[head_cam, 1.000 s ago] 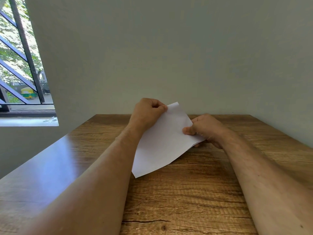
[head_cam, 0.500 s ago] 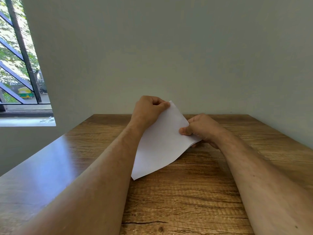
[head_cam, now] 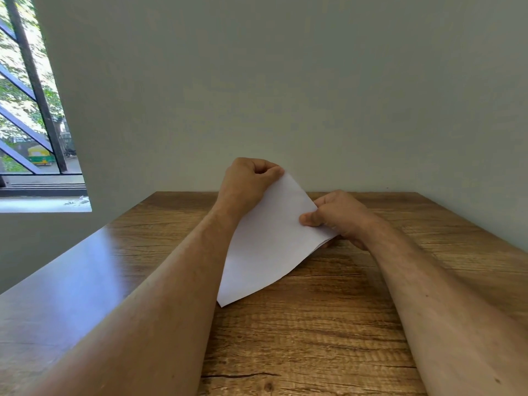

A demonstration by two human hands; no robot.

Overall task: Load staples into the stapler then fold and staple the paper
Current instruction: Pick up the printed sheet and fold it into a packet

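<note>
Head view: both hands [head_cam: 291,204] pinch paper [head_cam: 268,247] over wooden table [head_cam: 328,324], grey wall [head_cam: 285,81].

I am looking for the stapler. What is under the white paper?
Only the wooden table shows beneath the paper. What the raised sheet covers is hidden; no stapler is visible.

Plain white paper [head_cam: 268,247] over a brown wood-grain table [head_cam: 328,324], pale grey-green wall [head_cam: 285,81] behind.
</note>
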